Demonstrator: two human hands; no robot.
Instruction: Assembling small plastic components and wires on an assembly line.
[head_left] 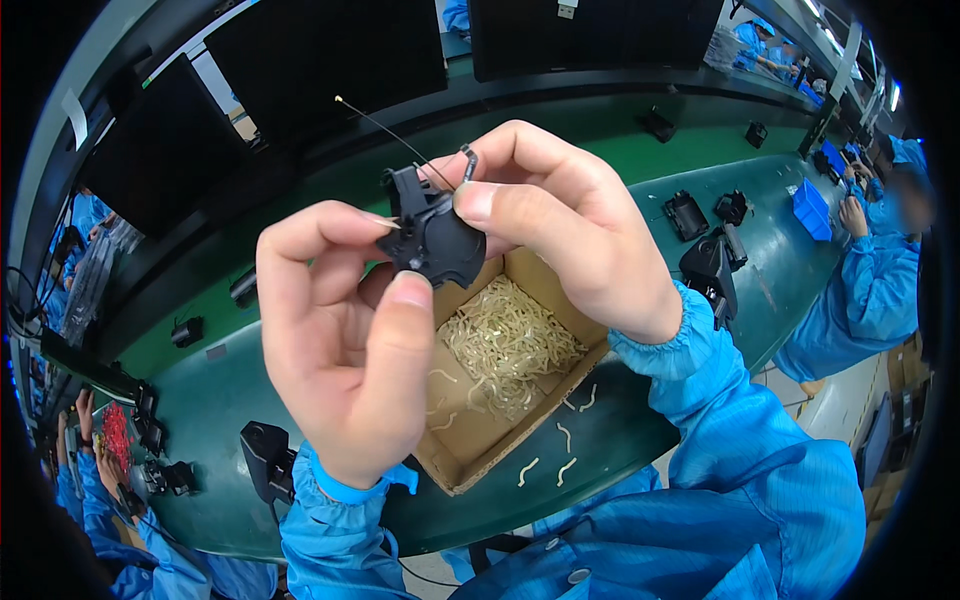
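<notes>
A small black plastic part [432, 238] sat pinched between both hands, raised above the green belt [700, 240] near the middle of the view. Its rounded body pointed down toward six o'clock, and its notched upper end rose toward twelve. From that upper end a thin wire [385, 128] ran out toward ten o'clock, ending in a tiny pale tip; this wire gave the piece its long axis, slanting from lower right to upper left.

The left hand [345, 340] lay at seven o'clock from the part, thumb pressed up against its lower edge and forefinger curled over to its left side, so it was grasping the part from below. The right hand [560, 230] lay at three o'clock, thumb flat on the part's face and fingers wrapped behind, also gripping it; a short dark bent piece [468, 160] stood up beside its forefinger. Both hands were touching the part, neither clearly nearer.

Directly below, at six o'clock, an open cardboard box [470, 450] held a heap of pale curved strips [510, 340], with a few loose strips [560, 440] lying on the belt at its five o'clock side. More black parts [700, 215] lay on the belt at three o'clock. Other workers in blue coats [865, 290] sat at the far right and lower left.
</notes>
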